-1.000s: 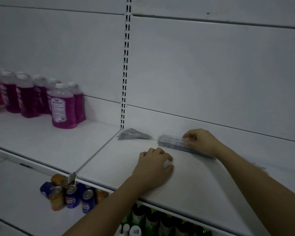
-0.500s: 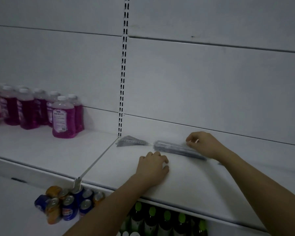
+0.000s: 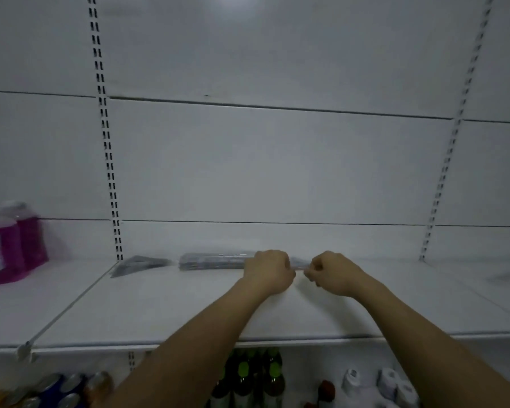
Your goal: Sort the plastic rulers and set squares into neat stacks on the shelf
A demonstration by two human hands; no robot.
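Note:
A stack of clear plastic rulers [image 3: 212, 260] lies lengthwise at the back of the white shelf [image 3: 159, 313]. To its left, by the slotted upright, sits a small pile of clear set squares [image 3: 139, 265]. My left hand [image 3: 270, 270] has its fingers curled over the right part of the ruler stack. My right hand [image 3: 333, 272] pinches the stack's right end, a hand's width from the left one. The hands hide the right end of the stack.
Bottles of pink liquid [image 3: 6, 242] stand on the shelf section at far left, past a thin divider [image 3: 71, 304]. Below the shelf edge are drink cans [image 3: 56, 390], dark bottles with green caps [image 3: 248, 375] and white items [image 3: 389, 384]. Slotted uprights [image 3: 442, 178] flank the back panel.
My left hand has left the bare shelf front and moved up onto the ruler stack beside my right hand. The view has swung to face the shelf squarely.

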